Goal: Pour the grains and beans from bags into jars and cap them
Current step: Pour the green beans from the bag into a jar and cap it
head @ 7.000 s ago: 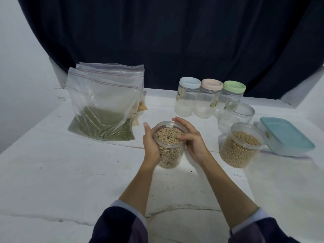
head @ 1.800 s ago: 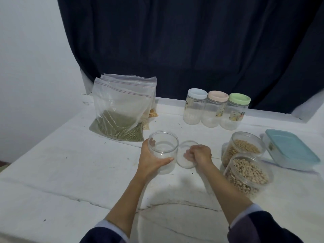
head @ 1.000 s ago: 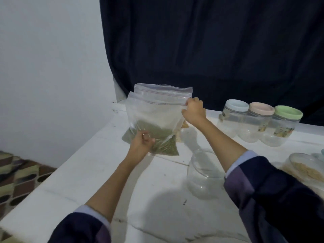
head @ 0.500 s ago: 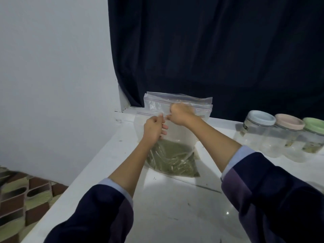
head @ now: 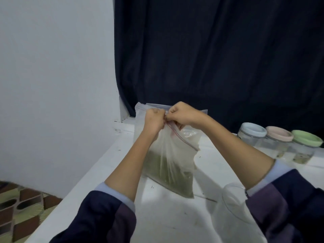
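Bag (head: 168,165) top hidden by both hands' grip; jar (head: 233,199) half-covered.

A white table (head: 163,218) fills the lower middle of the view, its top scuffed and marked with small dark specks. A dark navy curtain (head: 219,55) hangs behind the table's far edge. A plain white wall (head: 56,76) stands beyond the table's left edge. Past the near left corner, a patterned floor (head: 19,207) of brown and pale green tiles shows.
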The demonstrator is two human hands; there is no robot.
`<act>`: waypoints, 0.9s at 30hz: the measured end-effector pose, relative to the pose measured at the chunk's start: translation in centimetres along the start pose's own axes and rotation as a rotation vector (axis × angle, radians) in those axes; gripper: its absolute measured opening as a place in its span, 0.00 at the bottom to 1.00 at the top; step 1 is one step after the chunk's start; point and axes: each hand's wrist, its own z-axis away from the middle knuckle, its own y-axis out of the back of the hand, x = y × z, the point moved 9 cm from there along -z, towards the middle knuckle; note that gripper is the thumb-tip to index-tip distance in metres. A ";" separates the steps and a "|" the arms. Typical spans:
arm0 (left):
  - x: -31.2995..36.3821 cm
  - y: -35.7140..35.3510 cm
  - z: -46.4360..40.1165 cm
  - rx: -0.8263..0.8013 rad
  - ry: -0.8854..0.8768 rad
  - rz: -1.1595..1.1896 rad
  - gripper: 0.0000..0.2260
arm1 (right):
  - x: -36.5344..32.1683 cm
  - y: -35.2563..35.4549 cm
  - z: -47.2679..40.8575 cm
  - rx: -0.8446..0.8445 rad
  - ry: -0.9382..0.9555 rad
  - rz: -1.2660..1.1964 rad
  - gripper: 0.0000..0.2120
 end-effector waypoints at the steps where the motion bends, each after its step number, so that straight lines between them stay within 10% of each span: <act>1: 0.6 0.0 0.4 -0.005 -0.012 0.012 0.17 | -0.3 0.2 0.5 -0.002 0.009 -0.034 0.15; 13: -2.5 -1.0 6.0 -0.297 0.092 0.025 0.18 | 3.3 -5.0 5.7 -0.308 -0.055 -0.381 0.15; 27: -6.8 -0.5 8.3 -0.309 0.221 0.301 0.19 | 6.6 -8.4 6.7 -0.161 -0.236 -0.699 0.11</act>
